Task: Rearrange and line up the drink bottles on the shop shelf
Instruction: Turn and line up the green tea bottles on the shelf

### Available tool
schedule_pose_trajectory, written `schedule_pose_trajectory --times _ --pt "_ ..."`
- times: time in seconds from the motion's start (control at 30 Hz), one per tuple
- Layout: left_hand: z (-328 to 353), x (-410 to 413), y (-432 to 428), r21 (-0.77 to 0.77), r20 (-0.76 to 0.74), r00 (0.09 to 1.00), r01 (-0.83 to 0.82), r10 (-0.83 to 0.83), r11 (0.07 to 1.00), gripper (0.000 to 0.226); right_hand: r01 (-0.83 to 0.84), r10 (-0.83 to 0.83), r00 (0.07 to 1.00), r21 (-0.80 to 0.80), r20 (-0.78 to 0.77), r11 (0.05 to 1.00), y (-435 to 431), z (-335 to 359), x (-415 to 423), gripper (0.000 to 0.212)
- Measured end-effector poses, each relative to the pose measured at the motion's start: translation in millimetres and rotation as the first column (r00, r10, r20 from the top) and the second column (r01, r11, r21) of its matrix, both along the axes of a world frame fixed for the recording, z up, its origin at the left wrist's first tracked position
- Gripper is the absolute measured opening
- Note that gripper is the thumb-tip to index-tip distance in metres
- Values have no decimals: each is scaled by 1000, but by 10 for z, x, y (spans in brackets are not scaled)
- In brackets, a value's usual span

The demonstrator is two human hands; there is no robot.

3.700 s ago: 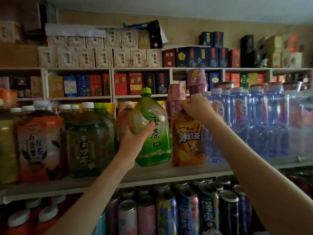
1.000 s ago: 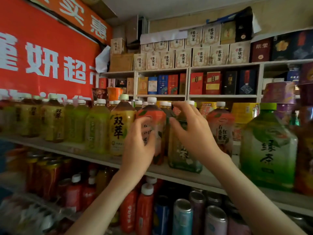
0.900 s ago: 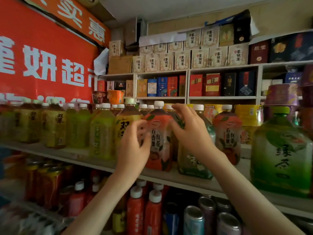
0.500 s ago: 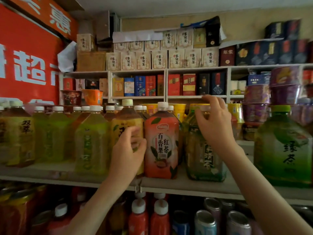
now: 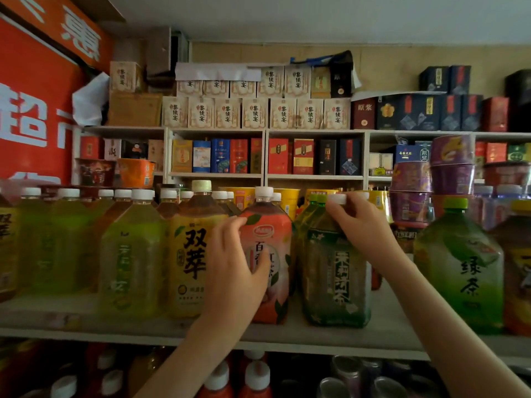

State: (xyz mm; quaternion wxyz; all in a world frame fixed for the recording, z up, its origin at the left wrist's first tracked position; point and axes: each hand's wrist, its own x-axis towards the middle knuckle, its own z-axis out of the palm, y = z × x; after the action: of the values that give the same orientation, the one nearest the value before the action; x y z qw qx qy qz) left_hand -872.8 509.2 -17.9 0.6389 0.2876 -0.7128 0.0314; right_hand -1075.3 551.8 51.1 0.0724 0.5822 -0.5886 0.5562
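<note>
Two hands are reaching up to the front row of drink bottles on the shelf. The left hand is curling its fingers and thumb round the left side and front of the red bottle and is holding it. The right hand is gripping the dark green bottle up high, round the neck just under the white cap.

Both bottles are standing straight, so each one is running up and down. They are sitting just beside each other, and I cannot tell if they are touching.

What matters most is this: the right hand is gripping at the very top, and almost all of the dark green bottle is sitting below that grip. A push up there would, I think, be tipping the bottle more than sliding it. The left hand is sitting nearer the middle of its bottle, so I think it is the steadier one.

On the left, the yellow bottle is standing just beside the red one. On the right, a bare bit of shelf is showing between the dark green bottle and the big light green bottle, so that side is looking like the one with room to move.
</note>
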Motion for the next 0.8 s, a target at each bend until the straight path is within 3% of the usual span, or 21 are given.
schedule_pose_trajectory --times 0.07,0.13,0.27,0.37,0.43,0.5,0.63,0.8 --pt "50 -61 37 -72 0 1000 0 0 997 47 -98 96 982 3 164 995 23 76 -46 35" --pt "142 -128 88 -126 11 1000 14 -13 992 40 -94 100 961 -37 259 995 7 208 -125 38" --pt "371 -283 152 -134 115 981 170 -155 976 37 -24 11 994 126 106 992 -151 443 -297 26" --pt "518 -425 155 -69 136 960 254 -243 965 42 -47 55 998 402 -8 914 -298 539 -346 27" --pt "589 -488 122 2 123 949 293 -291 956 42 14 43 994 496 -104 868 -418 562 -374 21" --pt "661 -521 77 67 104 937 329 -334 942 40 64 15 987 482 -158 874 -507 571 -393 19" --pt "829 -572 -11 175 71 923 361 -377 916 36 30 28 992 434 -126 900 -565 545 -359 35" --pt "1091 -538 -163 271 61 883 433 -464 860 33 155 -91 976 338 -198 928 -638 579 -444 24"
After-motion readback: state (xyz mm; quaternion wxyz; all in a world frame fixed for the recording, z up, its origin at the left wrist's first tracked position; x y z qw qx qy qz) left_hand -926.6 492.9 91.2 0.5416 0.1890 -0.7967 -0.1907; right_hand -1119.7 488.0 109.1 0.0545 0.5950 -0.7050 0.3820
